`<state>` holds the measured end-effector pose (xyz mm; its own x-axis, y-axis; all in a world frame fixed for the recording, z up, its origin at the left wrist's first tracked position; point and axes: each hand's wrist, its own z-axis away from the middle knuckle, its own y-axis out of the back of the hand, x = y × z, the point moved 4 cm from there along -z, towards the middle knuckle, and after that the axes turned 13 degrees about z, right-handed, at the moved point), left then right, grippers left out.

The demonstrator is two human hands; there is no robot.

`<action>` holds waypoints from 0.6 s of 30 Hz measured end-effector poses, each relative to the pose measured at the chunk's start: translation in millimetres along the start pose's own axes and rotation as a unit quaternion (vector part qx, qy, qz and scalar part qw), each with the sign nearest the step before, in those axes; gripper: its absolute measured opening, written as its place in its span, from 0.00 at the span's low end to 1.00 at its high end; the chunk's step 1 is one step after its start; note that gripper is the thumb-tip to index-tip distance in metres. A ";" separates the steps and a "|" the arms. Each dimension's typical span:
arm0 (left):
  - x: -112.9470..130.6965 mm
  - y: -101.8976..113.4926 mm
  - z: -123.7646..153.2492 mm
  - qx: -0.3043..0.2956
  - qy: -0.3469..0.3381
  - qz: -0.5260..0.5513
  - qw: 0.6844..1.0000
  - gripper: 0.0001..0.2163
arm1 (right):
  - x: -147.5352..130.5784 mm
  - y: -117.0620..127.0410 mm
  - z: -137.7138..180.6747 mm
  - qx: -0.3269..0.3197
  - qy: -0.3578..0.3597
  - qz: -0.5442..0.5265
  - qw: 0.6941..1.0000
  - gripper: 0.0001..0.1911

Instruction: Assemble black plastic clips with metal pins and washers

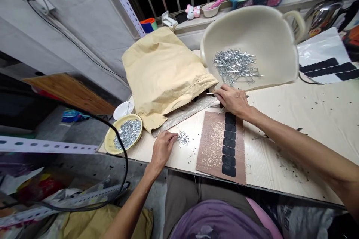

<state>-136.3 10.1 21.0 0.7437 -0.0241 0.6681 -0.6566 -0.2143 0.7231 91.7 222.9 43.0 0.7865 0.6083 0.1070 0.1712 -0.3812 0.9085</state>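
Observation:
My right hand (pixel 232 99) is closed in a pinch on a thin metal nail (pixel 211 93), just in front of a cream plastic basin (pixel 269 33) that holds a heap of nails (pixel 234 66). My left hand (pixel 164 145) rests near the table's front edge, its fingertips pressed together at a small pile of shiny washers (pixel 183 138). Between the hands lies a brown perforated board (pixel 215 143) with a column of black pads (pixel 229 143).
A yellow dish of washers (pixel 125 134) sits at the table's left corner beside a white bowl (pixel 122 110). A tan paper sack (pixel 164 73) lies behind it. A white sheet with black pads (pixel 325 61) and a kettle (pixel 322 15) are at the back right. A black cable (pixel 123 149) loops at the left.

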 end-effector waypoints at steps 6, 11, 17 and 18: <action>-1.9 -9.6 30.8 -0.017 -0.033 0.008 0.999 0.08 | -24.5 45.3 43.9 0.029 0.043 -0.093 0.994 0.15; -2.6 -22.3 38.8 -0.009 -0.077 -0.059 0.995 0.08 | -61.4 57.7 77.3 0.029 0.084 -0.181 0.980 0.13; 2.2 -25.9 35.9 0.002 -0.096 -0.135 0.986 0.09 | -93.1 52.3 94.8 -0.004 0.079 -0.245 0.966 0.13; 2.2 -26.4 36.2 0.001 -0.098 -0.144 0.985 0.09 | -96.8 51.1 96.1 -0.011 0.080 -0.252 0.964 0.13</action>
<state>-112.8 -19.6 -3.0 0.9092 -0.1492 0.3887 -0.4147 -0.2411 0.8774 81.4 77.7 40.3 0.5040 0.8133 -0.2909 0.4943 0.0046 0.8693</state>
